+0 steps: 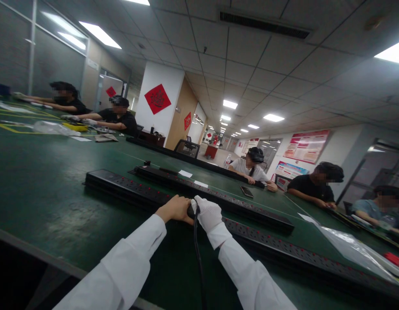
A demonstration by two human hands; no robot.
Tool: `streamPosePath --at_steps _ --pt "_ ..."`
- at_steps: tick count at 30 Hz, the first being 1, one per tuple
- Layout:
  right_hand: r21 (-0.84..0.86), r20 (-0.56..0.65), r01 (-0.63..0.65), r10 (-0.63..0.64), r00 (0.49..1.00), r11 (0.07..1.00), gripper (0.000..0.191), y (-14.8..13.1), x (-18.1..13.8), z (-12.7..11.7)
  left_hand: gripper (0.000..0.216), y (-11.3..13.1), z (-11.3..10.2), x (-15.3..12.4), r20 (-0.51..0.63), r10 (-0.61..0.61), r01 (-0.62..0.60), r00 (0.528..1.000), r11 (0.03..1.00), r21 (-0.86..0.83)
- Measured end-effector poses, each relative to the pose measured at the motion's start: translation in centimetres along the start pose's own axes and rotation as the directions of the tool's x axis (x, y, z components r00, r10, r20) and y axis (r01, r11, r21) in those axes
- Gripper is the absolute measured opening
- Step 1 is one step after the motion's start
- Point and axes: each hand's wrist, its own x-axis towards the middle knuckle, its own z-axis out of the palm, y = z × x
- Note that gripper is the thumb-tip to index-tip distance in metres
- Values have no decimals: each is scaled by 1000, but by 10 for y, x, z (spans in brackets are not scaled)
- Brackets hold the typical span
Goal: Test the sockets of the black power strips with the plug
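A long black power strip (122,184) with red switches lies across the green table (44,189). My bare left hand (174,209) is curled on the strip beside a black plug. My right hand (207,214), in a white glove, is closed on that plug; its black cable (198,262) hangs down toward me between my white sleeves. A second black power strip (219,199) lies just behind the first.
A clear plastic bag (354,249) lies at the right. A phone (247,191) rests further back. Several seated people work along the far and left sides, with bags, papers and yellow items (75,126) near them.
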Motion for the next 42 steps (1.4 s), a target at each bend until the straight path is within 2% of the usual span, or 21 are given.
streamPosePath --at_steps 9,16,19,24,28,33,42 --pt "63 68 1 -5 998 998 33 5 5 -1 75 1 -1 -2 -4 1 -1 1000 1000 -3" --pt "129 149 45 -64 987 991 21 6 6 -3 76 2 -2 -3 1 -9 9 1000 1000 -9" --pt "136 125 38 -55 991 990 22 6 0 -2 72 1 -1 -2 17 -26 27 1000 1000 -14" --pt "180 13 39 -42 999 983 32 3 -12 3 69 0 1 -1 14 -21 21 1000 1000 -1" --pt "218 -32 19 -12 999 976 30 1 -18 4 66 0 0 -1 24 -23 24 999 1000 -8" --pt "239 18 -14 10 1000 971 26 -1 -17 1 66 3 -4 -1 10 -33 33 999 999 14" --pt "133 62 8 -17 998 991 24 4 -16 -3 69 7 -7 2 18 -37 36 999 996 76"
